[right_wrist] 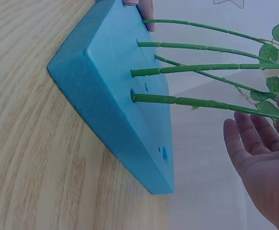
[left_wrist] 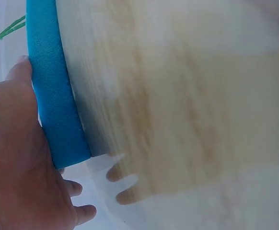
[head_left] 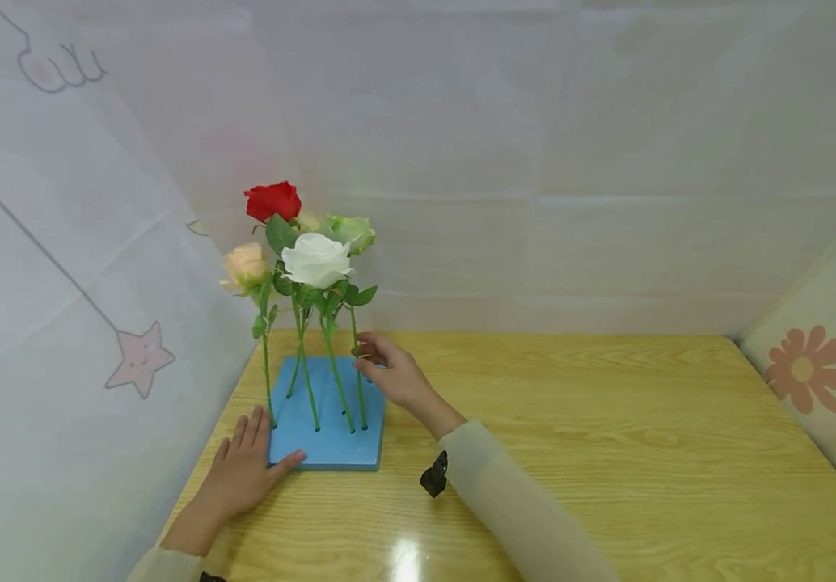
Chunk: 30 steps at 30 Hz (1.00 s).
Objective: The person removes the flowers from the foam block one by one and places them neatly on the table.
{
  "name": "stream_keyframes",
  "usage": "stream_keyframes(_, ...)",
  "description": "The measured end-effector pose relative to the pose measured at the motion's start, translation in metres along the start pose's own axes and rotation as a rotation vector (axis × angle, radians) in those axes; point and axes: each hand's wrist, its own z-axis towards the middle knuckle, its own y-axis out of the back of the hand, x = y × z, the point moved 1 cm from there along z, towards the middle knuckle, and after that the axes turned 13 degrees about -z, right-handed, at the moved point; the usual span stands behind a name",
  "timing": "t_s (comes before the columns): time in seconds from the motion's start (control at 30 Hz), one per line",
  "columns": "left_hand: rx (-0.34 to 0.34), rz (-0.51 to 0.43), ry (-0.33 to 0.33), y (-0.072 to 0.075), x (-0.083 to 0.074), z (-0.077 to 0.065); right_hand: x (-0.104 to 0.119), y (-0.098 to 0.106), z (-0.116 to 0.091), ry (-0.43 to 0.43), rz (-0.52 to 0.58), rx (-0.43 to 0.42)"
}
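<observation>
A blue block with holes holds several upright artificial roses. Their blooms are a red rose, a peach rose, a white rose and a pale green rose. My left hand rests at the block's near left corner, fingers spread along the side and thumb at the front edge. With thumb and fingertips, my right hand pinches the rightmost stem, below the pale green bloom. That stem stands in a hole near the block's right edge.
The block stands at the left part of a wooden table. A pale cloth wall rises behind the table, with printed side sheets left and right. Unfilled holes show in the block near its right side.
</observation>
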Motion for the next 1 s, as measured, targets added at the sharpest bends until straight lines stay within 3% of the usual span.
stream_keyframes(0.57, -0.004, 0.017, 0.002, 0.0, 0.002, 0.001, -0.007, -0.003, 0.003, -0.099, 0.251, 0.1)
stream_keyframes(1.0, -0.021, 0.048, 0.0, 0.002, -0.003, 0.0, -0.016, -0.007, 0.005, -0.099, 0.249, 0.125)
